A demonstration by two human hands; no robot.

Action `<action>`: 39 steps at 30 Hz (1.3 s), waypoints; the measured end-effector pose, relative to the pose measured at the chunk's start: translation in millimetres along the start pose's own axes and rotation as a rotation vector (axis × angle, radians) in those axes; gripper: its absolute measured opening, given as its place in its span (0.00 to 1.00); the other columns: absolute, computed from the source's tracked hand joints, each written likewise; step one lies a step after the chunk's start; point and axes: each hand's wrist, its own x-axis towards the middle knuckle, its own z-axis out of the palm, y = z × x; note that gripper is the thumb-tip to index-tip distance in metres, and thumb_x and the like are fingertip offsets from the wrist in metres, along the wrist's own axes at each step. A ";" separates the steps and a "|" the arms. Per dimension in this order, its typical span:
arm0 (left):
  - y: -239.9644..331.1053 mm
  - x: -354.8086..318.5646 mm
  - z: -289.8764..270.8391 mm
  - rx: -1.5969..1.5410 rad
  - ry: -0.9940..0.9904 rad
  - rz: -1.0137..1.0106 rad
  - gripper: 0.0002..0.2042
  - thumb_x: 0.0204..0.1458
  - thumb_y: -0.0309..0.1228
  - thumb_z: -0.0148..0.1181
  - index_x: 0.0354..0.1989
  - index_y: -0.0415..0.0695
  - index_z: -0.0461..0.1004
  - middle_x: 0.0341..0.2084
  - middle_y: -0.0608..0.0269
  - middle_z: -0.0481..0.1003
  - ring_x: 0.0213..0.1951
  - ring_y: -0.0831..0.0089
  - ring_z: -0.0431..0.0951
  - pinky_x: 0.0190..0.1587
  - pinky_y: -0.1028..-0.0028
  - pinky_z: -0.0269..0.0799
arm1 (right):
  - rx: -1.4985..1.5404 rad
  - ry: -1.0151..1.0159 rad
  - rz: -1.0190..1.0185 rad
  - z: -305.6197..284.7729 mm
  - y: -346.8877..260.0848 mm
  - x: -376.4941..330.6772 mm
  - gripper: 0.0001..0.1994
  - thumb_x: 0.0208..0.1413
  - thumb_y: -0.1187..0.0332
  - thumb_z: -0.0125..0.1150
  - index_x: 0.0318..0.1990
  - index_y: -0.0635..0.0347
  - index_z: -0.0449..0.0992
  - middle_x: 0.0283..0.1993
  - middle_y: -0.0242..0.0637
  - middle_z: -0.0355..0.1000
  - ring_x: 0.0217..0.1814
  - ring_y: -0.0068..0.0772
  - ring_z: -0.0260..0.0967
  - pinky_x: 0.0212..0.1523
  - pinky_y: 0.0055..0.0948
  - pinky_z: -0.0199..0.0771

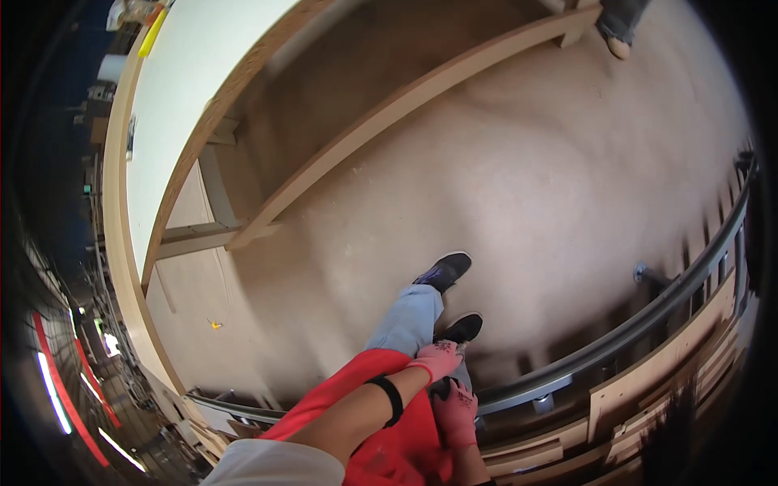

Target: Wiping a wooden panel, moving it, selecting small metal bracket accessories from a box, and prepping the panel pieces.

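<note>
My left hand (440, 359), in a pink glove with dark print, is held in front of my legs, its fingers curled. A small greyish bit shows at its fingertips, too little to name. Close beside it and nearer to me is my right hand (459, 415), also in a pink glove and closed. Something dark (440, 388) shows at its fingers; I cannot make out what it is. Both hands are over the red apron (389, 449) that I wear. A black band (390, 400) circles my left forearm.
A wooden-framed bench with a white top (182, 89) stands at the left, with a long lower rail (421, 89). A curved-looking metal rail (616, 344) runs along the right, beside stacked wooden boards (648, 405). Another person's shoe (618, 49) is at the far right. A small yellow thing (215, 325) lies on the floor.
</note>
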 end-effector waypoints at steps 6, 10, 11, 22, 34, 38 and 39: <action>-5.1 32.2 30.3 -0.147 0.134 0.306 0.23 0.53 0.49 0.45 0.47 0.42 0.68 0.42 0.44 0.72 0.46 0.50 0.71 0.48 0.60 0.66 | 0.823 0.243 0.028 -27.8 3.8 17.9 0.22 0.46 0.67 0.58 0.51 0.63 0.67 0.47 0.42 0.69 0.49 0.37 0.67 0.48 0.33 0.65; 17.0 35.5 -0.1 -0.684 -0.121 0.140 0.14 0.57 0.40 0.44 0.42 0.44 0.70 0.26 0.60 0.72 0.31 0.72 0.69 0.36 0.70 0.65 | 1.188 0.120 0.024 -44.1 34.6 63.5 0.13 0.46 0.72 0.58 0.41 0.67 0.73 0.34 0.39 0.74 0.37 0.24 0.70 0.39 0.26 0.68; 4.3 55.9 10.1 -0.629 -0.023 0.300 0.15 0.57 0.41 0.44 0.44 0.43 0.68 0.28 0.61 0.72 0.31 0.73 0.70 0.35 0.72 0.65 | 1.149 0.119 0.067 -35.9 40.5 80.8 0.12 0.46 0.72 0.58 0.39 0.67 0.74 0.31 0.38 0.74 0.34 0.22 0.70 0.37 0.26 0.69; -7.9 87.3 -280.5 0.028 -0.149 0.497 0.26 0.53 0.52 0.47 0.52 0.42 0.64 0.43 0.56 0.68 0.36 0.68 0.70 0.40 0.73 0.66 | 1.049 0.351 -0.242 -140.8 -37.7 196.3 0.15 0.44 0.83 0.53 0.42 0.63 0.74 0.29 0.30 0.73 0.31 0.17 0.69 0.34 0.18 0.70; -310.3 258.3 -290.7 -0.082 1.100 -0.003 0.24 0.49 0.42 0.52 0.51 0.39 0.65 0.51 0.46 0.66 0.53 0.56 0.65 0.53 0.63 0.62 | 1.068 0.450 -0.506 -142.6 -38.3 269.5 0.16 0.44 0.76 0.56 0.43 0.69 0.72 0.30 0.31 0.72 0.34 0.18 0.67 0.39 0.18 0.67; -354.3 286.3 -318.2 -0.131 1.344 -0.050 0.23 0.55 0.41 0.46 0.56 0.40 0.60 0.54 0.45 0.62 0.58 0.56 0.60 0.59 0.63 0.55 | 1.175 0.347 -0.420 -157.1 -56.8 238.0 0.18 0.44 0.76 0.56 0.45 0.73 0.69 0.29 0.34 0.71 0.30 0.18 0.66 0.33 0.16 0.64; -357.5 293.2 -320.3 -0.177 1.368 -0.039 0.24 0.56 0.41 0.44 0.58 0.40 0.57 0.56 0.46 0.61 0.59 0.56 0.59 0.60 0.63 0.54 | 1.182 0.346 -0.383 -154.9 -59.8 238.2 0.18 0.44 0.76 0.56 0.45 0.73 0.69 0.29 0.34 0.71 0.30 0.18 0.66 0.33 0.16 0.64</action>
